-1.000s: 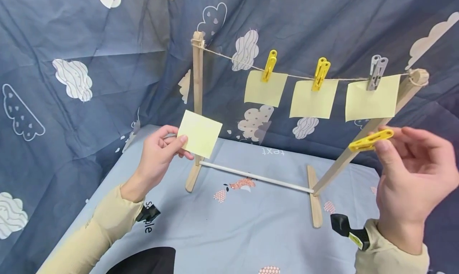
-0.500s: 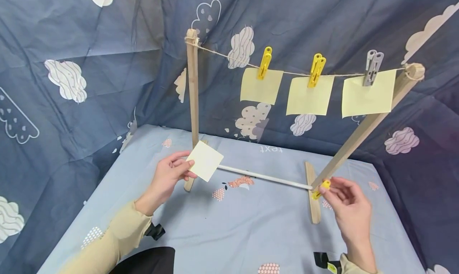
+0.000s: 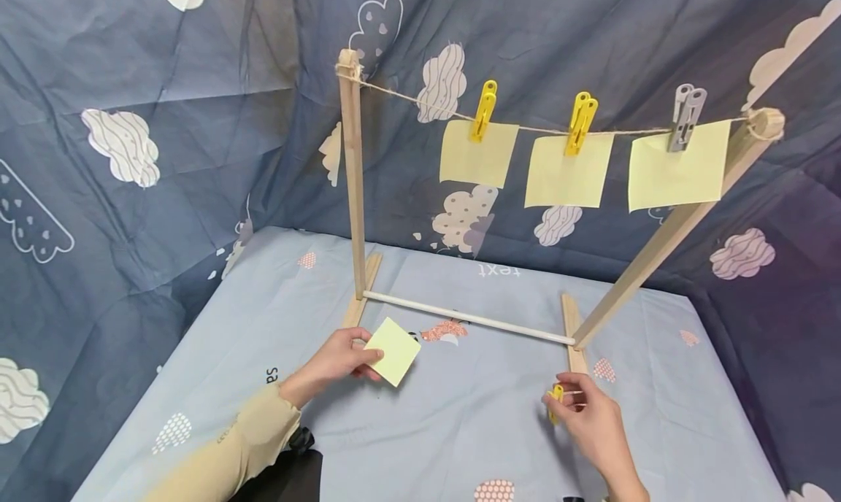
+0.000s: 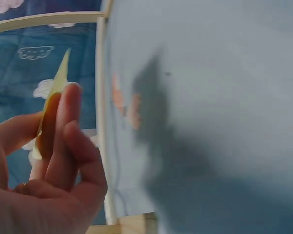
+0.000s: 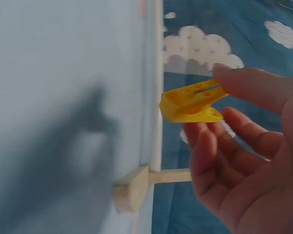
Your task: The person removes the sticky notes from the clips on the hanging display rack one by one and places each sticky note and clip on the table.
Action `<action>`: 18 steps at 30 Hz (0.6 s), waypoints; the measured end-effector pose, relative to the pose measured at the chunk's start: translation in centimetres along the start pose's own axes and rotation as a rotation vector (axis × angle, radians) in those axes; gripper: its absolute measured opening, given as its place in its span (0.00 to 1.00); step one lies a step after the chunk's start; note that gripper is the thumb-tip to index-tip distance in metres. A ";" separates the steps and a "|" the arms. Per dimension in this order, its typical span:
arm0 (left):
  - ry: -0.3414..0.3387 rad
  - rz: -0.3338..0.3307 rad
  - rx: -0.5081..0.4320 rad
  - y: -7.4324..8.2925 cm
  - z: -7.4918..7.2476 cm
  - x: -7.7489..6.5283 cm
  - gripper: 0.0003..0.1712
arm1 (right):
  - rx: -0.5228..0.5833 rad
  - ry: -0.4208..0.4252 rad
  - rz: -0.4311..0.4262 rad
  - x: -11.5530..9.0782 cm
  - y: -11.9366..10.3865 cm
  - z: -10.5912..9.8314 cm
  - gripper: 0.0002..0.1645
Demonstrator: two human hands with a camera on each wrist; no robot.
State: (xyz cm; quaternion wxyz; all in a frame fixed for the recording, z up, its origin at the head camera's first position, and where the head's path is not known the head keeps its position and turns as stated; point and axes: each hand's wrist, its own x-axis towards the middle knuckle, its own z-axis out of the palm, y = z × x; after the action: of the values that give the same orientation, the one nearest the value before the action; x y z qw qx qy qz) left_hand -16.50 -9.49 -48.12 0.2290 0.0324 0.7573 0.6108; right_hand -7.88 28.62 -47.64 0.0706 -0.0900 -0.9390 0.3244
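Note:
My left hand (image 3: 344, 356) pinches a square yellow sticky note (image 3: 396, 354) by one corner, low over the table in front of the stand's left foot. In the left wrist view the note (image 4: 58, 83) shows nearly edge-on between thumb and fingers. On the other side, my right hand (image 3: 594, 418) holds a yellow clothespin (image 3: 555, 406) near the stand's right foot. The right wrist view shows the clothespin (image 5: 190, 102) between thumb and fingertips. Behind both hands, a string (image 3: 401, 95) carries several notes, pinned by two yellow clothespins (image 3: 484, 112) and a grey clothespin (image 3: 687, 119).
The string is tied between a left wooden post (image 3: 352, 174) and a right wooden post (image 3: 663, 243). A white rod (image 3: 469, 317) joins their feet low down. A light-blue cloth covers the table (image 3: 447, 429), and a dark cloud-print curtain (image 3: 197, 86) hangs behind.
Both hands have come down from near the string toward the table. The right hand has also moved left with the clothespin; the left has moved slightly right with the note.

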 end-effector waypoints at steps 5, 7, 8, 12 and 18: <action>-0.061 -0.045 0.118 -1.2 0.8 0.2 0.10 | -0.062 -0.139 0.058 -0.2 0.3 1.0 0.24; -0.063 -0.014 0.208 -1.5 1.0 0.2 0.10 | -0.077 -0.178 0.081 -0.2 0.4 1.3 0.25; -0.057 0.011 0.256 -1.5 1.1 0.2 0.10 | -0.091 -0.188 0.086 -0.2 0.4 1.4 0.26; 0.033 0.171 0.523 -1.6 1.1 0.2 0.13 | -0.162 -0.192 0.076 0.0 0.5 1.7 0.26; 0.145 0.279 0.783 -1.7 0.9 0.3 0.14 | -0.204 -0.207 0.056 0.1 0.5 1.7 0.26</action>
State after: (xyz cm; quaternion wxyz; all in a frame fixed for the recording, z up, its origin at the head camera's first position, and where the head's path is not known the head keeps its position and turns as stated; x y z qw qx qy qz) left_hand -16.04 -9.00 -49.93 0.0604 0.1761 0.9347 0.3028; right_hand -8.25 28.08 -49.26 -0.0451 -0.0888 -0.9665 0.2366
